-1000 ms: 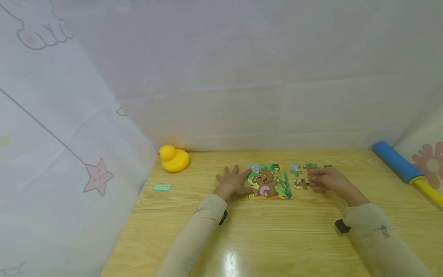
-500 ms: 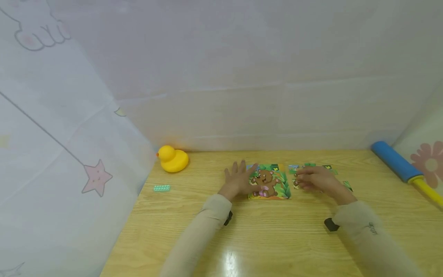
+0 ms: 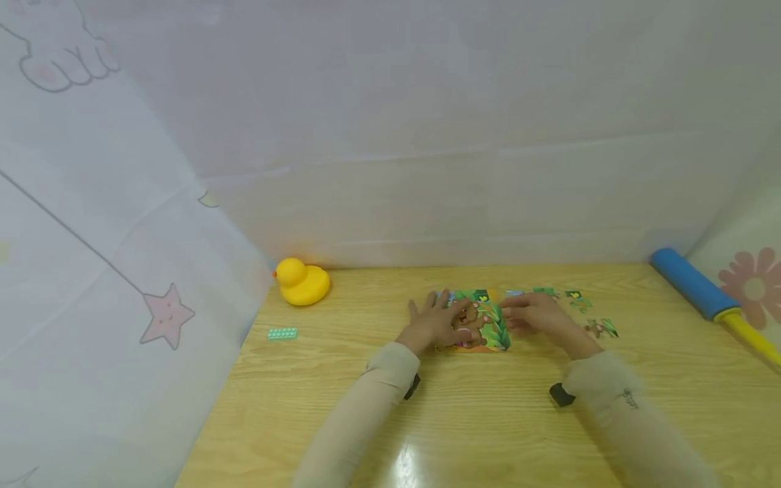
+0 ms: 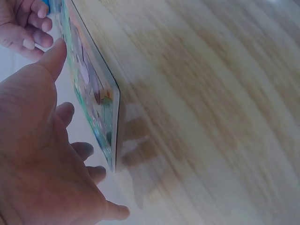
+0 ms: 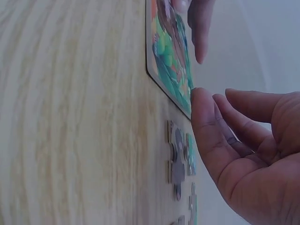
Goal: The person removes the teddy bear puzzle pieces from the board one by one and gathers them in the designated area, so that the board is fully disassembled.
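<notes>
A bear jigsaw puzzle (image 3: 499,330) lies flat on the table, its picture partly covered by my left hand (image 3: 432,329). The left fingers are spread above its left side; in the left wrist view, the left hand (image 4: 44,150) stands slightly apart from the board's edge (image 4: 116,105). My right hand (image 3: 537,318) is at the puzzle's right edge. Seen from the right wrist, its fingers (image 5: 204,117) bend gently near the board's corner, thumb apart, with nothing visible between them. Loose jigsaw pieces (image 5: 177,159) lie beneath and beside this hand; some are hidden by it.
More loose pieces (image 3: 601,329) lie to the right. A yellow rubber duck (image 3: 303,282) and a small mint-green studded block (image 3: 283,333) sit at the left. A blue foam tube with a yellow handle (image 3: 695,285) lies at the right edge. Printed cloth (image 3: 390,203) hangs behind the table.
Both hands have moved inward: the left rightward over the puzzle, the right leftward to the puzzle's edge, uncovering loose pieces on the right. The puzzle stays in place.
</notes>
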A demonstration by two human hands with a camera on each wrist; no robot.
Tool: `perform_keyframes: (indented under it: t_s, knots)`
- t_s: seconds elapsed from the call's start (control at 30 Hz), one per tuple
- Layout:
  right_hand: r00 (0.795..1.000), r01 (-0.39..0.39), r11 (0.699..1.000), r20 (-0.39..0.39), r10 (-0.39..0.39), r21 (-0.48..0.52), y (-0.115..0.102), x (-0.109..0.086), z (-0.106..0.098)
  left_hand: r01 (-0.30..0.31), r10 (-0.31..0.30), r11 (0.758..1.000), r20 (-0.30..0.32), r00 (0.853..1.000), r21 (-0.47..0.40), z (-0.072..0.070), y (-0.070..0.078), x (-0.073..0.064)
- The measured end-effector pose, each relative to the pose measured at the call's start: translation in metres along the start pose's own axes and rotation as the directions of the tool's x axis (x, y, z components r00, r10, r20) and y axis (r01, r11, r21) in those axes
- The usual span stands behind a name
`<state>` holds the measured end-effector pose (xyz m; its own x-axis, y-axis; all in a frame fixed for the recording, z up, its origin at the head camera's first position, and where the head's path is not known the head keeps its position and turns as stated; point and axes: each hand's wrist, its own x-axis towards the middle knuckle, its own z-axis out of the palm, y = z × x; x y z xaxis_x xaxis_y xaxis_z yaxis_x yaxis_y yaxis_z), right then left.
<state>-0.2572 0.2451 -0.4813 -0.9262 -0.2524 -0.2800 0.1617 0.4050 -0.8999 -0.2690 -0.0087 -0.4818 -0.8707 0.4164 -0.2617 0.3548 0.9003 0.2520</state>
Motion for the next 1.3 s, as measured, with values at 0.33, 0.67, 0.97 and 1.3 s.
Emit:
perform_keyframes:
  t_s: [0.33, 0.67, 0.97, 1.3]
  knots:
    - [0.998, 0.011, 0.998, 0.057, -0.007, -0.06, 0.0, 0.008, 0.013, -0.049, 0.048, 0.999, 0.042, 0.998, 0.014, 0.003, 0.003, 0.003]
    - [0.997, -0.026, 0.995, 0.065, 0.033, -0.096, 0.001, 0.01, 0.02, -0.035, 0.033, 0.998, 0.049, 0.998, 0.046, 0.005, 0.003, 0.004]
    - [0.999, -0.019, 0.991, 0.043, 0.025, -0.133, 0.0, 0.011, 0.019, -0.021, 0.018, 0.998, 0.049, 0.999, 0.058, 0.004, 0.004, 0.005]
    - [1.0, -0.014, 0.984, 0.001, 0.015, -0.177, 0.002, 0.012, 0.021, -0.014, 0.01, 0.998, 0.072, 0.997, 0.054, 0.004, 0.003, 0.004]
